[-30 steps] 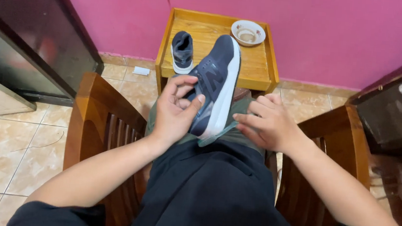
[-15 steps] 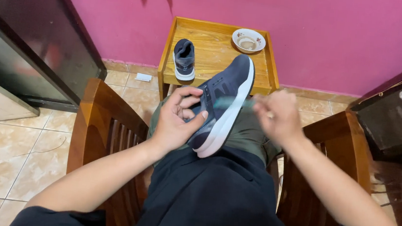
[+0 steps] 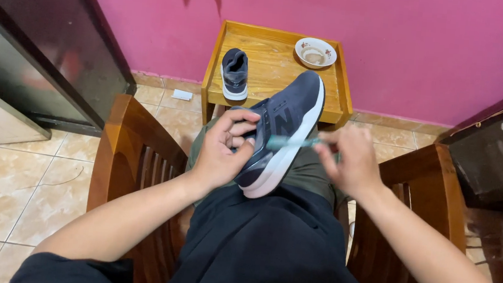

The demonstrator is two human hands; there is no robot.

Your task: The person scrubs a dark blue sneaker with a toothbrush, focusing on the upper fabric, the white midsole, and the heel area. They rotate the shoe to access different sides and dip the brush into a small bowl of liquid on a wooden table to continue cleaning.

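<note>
Two hands on one shoe, brush blurred

Two shoes in view. One dark grey shoe (image 3: 279, 135) with a white sole lies tilted on the person's lap, toe pointing up toward the near edge of the desk (image 3: 281, 80), heel down toward the body. Sole faces right.

Left hand (image 3: 226, 148): grip clamped on the shoe at its opening, fingers curled over the collar, thumb side toward the laces.

Right hand (image 3: 350, 159): fingers pinched together on a thin teal brush (image 3: 291, 142). Brush lies roughly level, its far end touching or just over the shoe's side near the sole. Hand and brush are motion-blurred; exact contact cannot be told.

Second shoe (image 3: 235, 73), same dark grey with white sole, stands upright near the desk's left edge, heel toward the camera.

Small white bowl (image 3: 315, 51) with a patterned rim sits at the desk's far right corner, well apart from the second shoe.

Desk is small, yellow wood, raised rim on its sides, set against a pink wall (image 3: 394, 32).

Person sits in a wooden chair (image 3: 135, 149); armrests flank the lap on both sides. Tiled floor (image 3: 5, 180) to the left.
</note>
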